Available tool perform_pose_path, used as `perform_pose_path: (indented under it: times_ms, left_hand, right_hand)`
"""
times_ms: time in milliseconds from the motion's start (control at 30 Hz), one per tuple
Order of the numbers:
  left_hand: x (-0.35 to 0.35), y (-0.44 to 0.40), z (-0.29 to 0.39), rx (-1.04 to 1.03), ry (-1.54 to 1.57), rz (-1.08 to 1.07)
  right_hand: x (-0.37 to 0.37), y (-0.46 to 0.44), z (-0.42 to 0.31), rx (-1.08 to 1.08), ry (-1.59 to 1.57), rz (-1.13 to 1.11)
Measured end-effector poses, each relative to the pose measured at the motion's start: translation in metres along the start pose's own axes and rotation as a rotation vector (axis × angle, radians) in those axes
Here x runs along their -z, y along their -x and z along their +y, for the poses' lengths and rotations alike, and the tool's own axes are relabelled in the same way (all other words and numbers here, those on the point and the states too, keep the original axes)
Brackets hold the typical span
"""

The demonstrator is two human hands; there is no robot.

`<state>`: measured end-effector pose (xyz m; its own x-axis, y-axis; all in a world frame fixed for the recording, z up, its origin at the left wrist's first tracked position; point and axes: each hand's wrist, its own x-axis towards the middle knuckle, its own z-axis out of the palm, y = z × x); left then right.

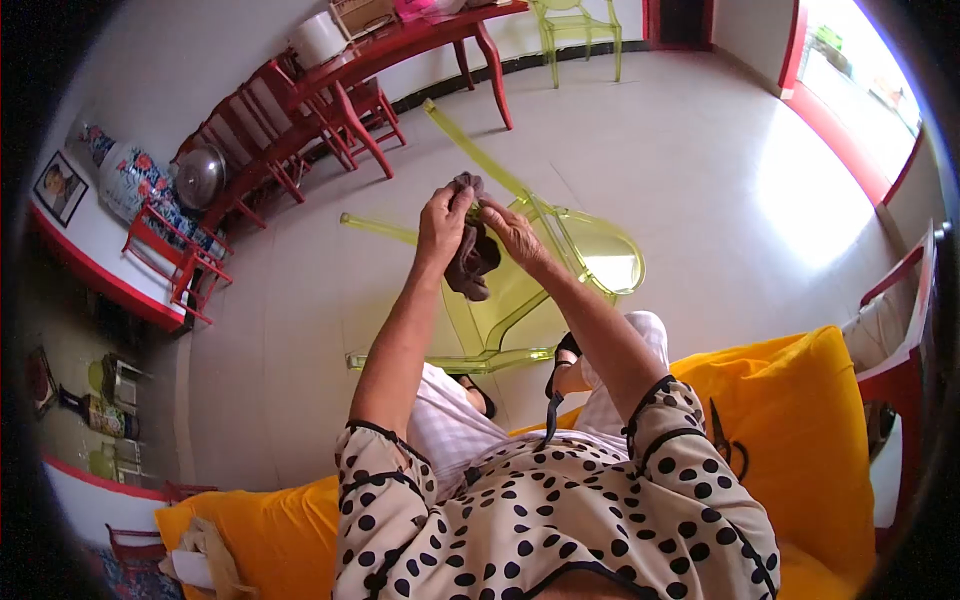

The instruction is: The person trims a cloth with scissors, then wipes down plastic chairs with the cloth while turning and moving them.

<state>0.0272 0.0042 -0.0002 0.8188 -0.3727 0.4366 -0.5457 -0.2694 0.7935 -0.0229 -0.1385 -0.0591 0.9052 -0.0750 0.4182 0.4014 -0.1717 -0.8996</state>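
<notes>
Orange cushions (pixel 800 400) lie closest, with black-handled scissors (pixel 718 428) resting on the one at the right; beyond them, over the lap, the left hand (pixel 440 228) and the right hand (pixel 515 234) hold a dark brown cloth (pixel 473 268) between them; the fingers of both are pressed together, pinching its upper part, while the rest hangs below; a yellow-green sliver shows between the hands, though I cannot tell what it belongs to; past the cloth, a clear yellow-green chair (pixel 568 232) lies tipped over on the pale floor (pixel 670 150); farther off, a red tabletop (pixel 420 38) carries a white pot (pixel 318 42).
</notes>
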Motion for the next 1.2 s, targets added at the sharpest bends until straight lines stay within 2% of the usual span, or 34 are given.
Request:
perform_pose_path:
  times_ms: [67, 100, 233, 333, 467, 500, 533, 600, 700, 733, 800, 833, 867, 900, 933, 967, 1000, 1067, 1100, 1133, 1200]
  left_hand:
    - [0.005, 0.000, 0.015, -0.036, 0.058, -0.052]
    - [0.005, 0.001, 0.021, 0.058, 0.145, -0.067]
    - [0.001, -0.008, 0.000, 0.120, -0.011, -0.072]
    - [-0.002, -0.011, -0.018, 0.230, 0.152, -0.061]
    - [-0.021, 0.007, -0.070, 0.456, 0.274, 0.152]
    - [-0.029, 0.023, -0.068, 0.455, 0.535, 0.230]
    - [-0.032, 0.037, -0.045, 0.479, 0.645, 0.294]
    - [-0.036, 0.048, -0.056, 0.549, 0.769, 0.373]
    - [-0.010, 0.057, -0.048, 0.700, 0.904, 0.297]
    - [0.001, 0.055, -0.036, 0.694, 0.880, 0.337]
    - [0.026, 0.046, -0.009, 0.527, 0.894, 0.243]
    - [0.039, 0.039, 0.007, 0.436, 0.731, 0.218]
    - [0.046, 0.030, 0.025, 0.337, 0.587, 0.168]
    - [0.048, 0.020, 0.046, 0.336, 0.355, 0.100]
    - [0.042, 0.014, 0.060, 0.076, 0.085, -0.019]
    - [0.043, 0.000, 0.049, -0.049, -0.197, -0.194]
    - [0.029, 0.001, 0.063, -0.227, -0.375, -0.214]
    - [0.010, -0.010, 0.040, -0.211, -0.384, -0.369]
    - [0.001, -0.014, 0.035, -0.156, -0.406, -0.411]
    - [-0.004, -0.014, 0.039, -0.201, -0.464, -0.408]
    - [-0.002, -0.010, 0.053, -0.252, -0.595, -0.386]
  right_hand:
    - [-0.001, 0.001, 0.009, 0.006, -0.029, 0.011]
    - [-0.001, 0.002, 0.010, 0.009, -0.043, 0.011]
    - [-0.008, 0.004, 0.021, 0.023, -0.085, 0.079]
    - [-0.013, 0.003, 0.025, 0.038, -0.151, 0.094]
    - [-0.011, 0.006, 0.016, 0.074, -0.114, 0.140]
    - [-0.012, 0.006, 0.017, 0.088, -0.103, 0.154]
    - [-0.010, 0.005, 0.017, 0.050, -0.097, 0.128]
    - [-0.007, 0.006, 0.017, -0.038, -0.086, 0.076]
    - [-0.005, 0.006, 0.016, -0.009, -0.039, 0.090]
    - [-0.007, 0.007, 0.020, -0.011, -0.086, 0.105]
    - [-0.014, 0.005, 0.027, -0.009, -0.174, 0.153]
    - [-0.014, 0.003, 0.030, -0.099, -0.151, 0.116]
    - [-0.014, 0.006, 0.020, -0.112, -0.204, 0.108]
    - [-0.019, 0.004, 0.042, -0.055, -0.301, 0.097]
    - [-0.031, -0.006, 0.075, 0.001, -0.393, 0.112]
    - [-0.033, -0.006, 0.076, 0.029, -0.465, 0.090]
    - [-0.032, -0.006, 0.068, 0.069, -0.372, 0.112]
    - [-0.031, -0.006, 0.064, 0.014, -0.410, 0.143]
    - [-0.017, 0.002, 0.050, 0.009, -0.255, 0.141]
    - [-0.009, 0.008, 0.032, 0.000, -0.108, 0.118]
    - [-0.007, 0.009, 0.027, 0.057, -0.179, 0.135]
